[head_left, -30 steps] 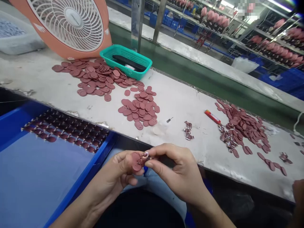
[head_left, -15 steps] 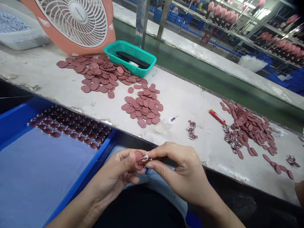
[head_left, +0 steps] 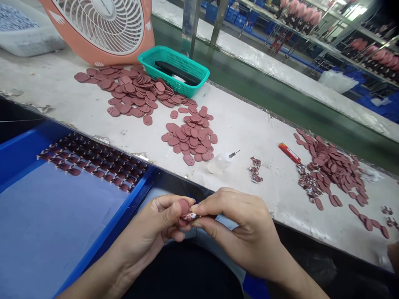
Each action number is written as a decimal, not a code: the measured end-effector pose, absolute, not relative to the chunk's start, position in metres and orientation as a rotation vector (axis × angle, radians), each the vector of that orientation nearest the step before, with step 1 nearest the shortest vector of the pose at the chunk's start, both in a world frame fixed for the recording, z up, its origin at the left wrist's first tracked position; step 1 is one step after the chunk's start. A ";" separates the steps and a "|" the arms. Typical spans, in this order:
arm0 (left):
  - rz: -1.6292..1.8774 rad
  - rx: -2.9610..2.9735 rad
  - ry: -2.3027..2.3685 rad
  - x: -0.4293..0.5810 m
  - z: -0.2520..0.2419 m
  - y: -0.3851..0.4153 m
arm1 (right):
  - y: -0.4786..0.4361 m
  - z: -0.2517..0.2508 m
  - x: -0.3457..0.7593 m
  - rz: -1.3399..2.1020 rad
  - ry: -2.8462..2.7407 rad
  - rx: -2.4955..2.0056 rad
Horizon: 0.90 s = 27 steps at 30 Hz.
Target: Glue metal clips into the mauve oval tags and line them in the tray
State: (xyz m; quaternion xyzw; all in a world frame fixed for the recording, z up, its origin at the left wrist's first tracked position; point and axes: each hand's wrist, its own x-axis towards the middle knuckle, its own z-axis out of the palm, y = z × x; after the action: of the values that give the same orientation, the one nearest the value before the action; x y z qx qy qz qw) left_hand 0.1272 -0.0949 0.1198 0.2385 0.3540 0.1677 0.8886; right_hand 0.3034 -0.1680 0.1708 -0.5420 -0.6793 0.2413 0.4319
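Desk (head_left: 243, 124) edge lies just ahead of the hands; blue tray (head_left: 124, 211) rim runs just beside the left hand (head_left: 143, 224). Left hand and right hand (head_left: 246, 228) both grip a maroon disc (head_left: 183, 206), held between them below the desk edge.

"What's the left hand (head_left: 140, 224) pinching?"

"A mauve oval tab (head_left: 183, 206), partly hidden by its fingers (head_left: 170, 209). The patterned piece (head_left: 190, 216) against it is too small to make out."

"And the desk fan (head_left: 102, 29)?"

"Its top is cut off by the view's upper edge."
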 end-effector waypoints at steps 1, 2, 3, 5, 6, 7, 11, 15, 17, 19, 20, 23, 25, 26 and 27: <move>0.350 0.497 0.735 0.127 0.120 -0.095 | -0.168 0.171 0.304 0.605 -1.694 -1.346; 0.351 0.499 0.731 0.128 0.120 -0.095 | -0.168 0.171 0.304 0.611 -1.697 -1.344; 0.354 0.502 0.732 0.128 0.121 -0.095 | -0.168 0.172 0.304 0.617 -1.697 -1.344; 0.361 0.508 0.735 0.129 0.121 -0.095 | -0.168 0.172 0.304 0.630 -1.697 -1.345; 0.361 0.510 0.734 0.129 0.121 -0.095 | -0.168 0.172 0.304 0.635 -1.695 -1.344; 0.357 0.513 0.735 0.129 0.122 -0.096 | -0.168 0.172 0.304 0.639 -1.691 -1.343; 0.359 0.515 0.757 0.128 0.121 -0.096 | -0.167 0.171 0.304 0.648 -1.690 -1.340; 0.334 0.511 0.747 0.128 0.118 -0.093 | -0.165 0.171 0.304 0.705 -1.698 -1.377; 0.334 0.491 0.733 0.127 0.117 -0.093 | -0.166 0.172 0.304 0.732 -1.706 -1.387; 0.349 0.454 0.733 0.126 0.117 -0.092 | -0.166 0.173 0.305 0.743 -1.701 -1.402; 0.357 0.433 0.743 0.126 0.118 -0.092 | -0.166 0.172 0.306 0.743 -1.691 -1.411; 0.367 0.389 0.751 0.125 0.119 -0.091 | -0.166 0.170 0.308 0.733 -1.676 -1.404; 0.358 0.388 0.723 0.125 0.119 -0.090 | -0.164 0.167 0.308 0.738 -1.689 -1.368; 0.351 0.393 0.708 0.126 0.119 -0.090 | -0.163 0.166 0.307 0.741 -1.691 -1.355; 0.342 0.396 0.700 0.126 0.118 -0.090 | -0.162 0.165 0.307 0.745 -1.687 -1.349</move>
State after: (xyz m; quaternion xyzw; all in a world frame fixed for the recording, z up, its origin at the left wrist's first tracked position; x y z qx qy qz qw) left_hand 0.1258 -0.0899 0.1185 0.1917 0.3390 0.1654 0.9061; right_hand 0.3068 -0.1622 0.1647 -0.5371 -0.6715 0.2966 0.4155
